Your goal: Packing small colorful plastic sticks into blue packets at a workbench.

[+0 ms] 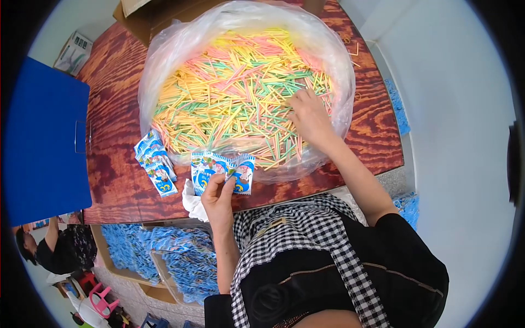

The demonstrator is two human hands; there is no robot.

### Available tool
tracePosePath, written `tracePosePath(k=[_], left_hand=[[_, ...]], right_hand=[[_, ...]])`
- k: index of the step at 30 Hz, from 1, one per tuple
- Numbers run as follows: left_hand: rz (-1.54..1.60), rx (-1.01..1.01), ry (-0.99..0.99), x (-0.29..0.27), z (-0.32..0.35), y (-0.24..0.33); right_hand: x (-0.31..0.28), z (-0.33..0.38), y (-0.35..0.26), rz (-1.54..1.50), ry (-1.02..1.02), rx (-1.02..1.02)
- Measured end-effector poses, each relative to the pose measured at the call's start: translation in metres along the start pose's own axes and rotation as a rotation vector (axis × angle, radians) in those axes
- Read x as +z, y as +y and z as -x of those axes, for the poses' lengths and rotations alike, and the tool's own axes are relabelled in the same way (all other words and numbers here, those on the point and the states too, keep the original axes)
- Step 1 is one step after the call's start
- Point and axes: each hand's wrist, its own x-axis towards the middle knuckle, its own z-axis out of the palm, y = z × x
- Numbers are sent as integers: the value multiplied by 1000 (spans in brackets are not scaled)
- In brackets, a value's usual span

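A large clear plastic bag [150, 71], its mouth spread wide, holds a heap of thin yellow, pink and green sticks [235, 93]. My right hand [310, 117] reaches in over the bag's right side, fingers curled down on the sticks; what lies under the fingertips is hidden. Near the table's front edge my left hand [219, 198] pinches a small blue-and-white packet [244, 176] between thumb and fingers. Beside it, on the bag's front rim, is another such packet [200, 167]. An overlapping row of packets [158, 167] lies on the table to the left.
The wooden table [112, 186] has a blue panel [46, 136] at its left. White crumpled cloth or tissue [192, 201] lies by my left hand. Below the table stand boxes full of blue packets [183, 262]. A cardboard box [131, 27] is behind the bag. Another person [57, 246] is at far left.
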Motion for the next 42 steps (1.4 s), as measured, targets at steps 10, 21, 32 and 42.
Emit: tracePosePath(k=[10, 21, 32, 42], left_hand=[[12, -10, -23, 11, -5, -9], [15, -54, 11, 7, -4, -14], [67, -48, 45, 13, -12, -4], [304, -108, -12, 33, -41, 10]], right_hand=[[13, -13, 0, 389, -152, -151], [3, -13, 0, 61, -136, -72], [-3, -21, -10, -1519, -665, 725], [24, -16, -14, -1785, -729, 942]])
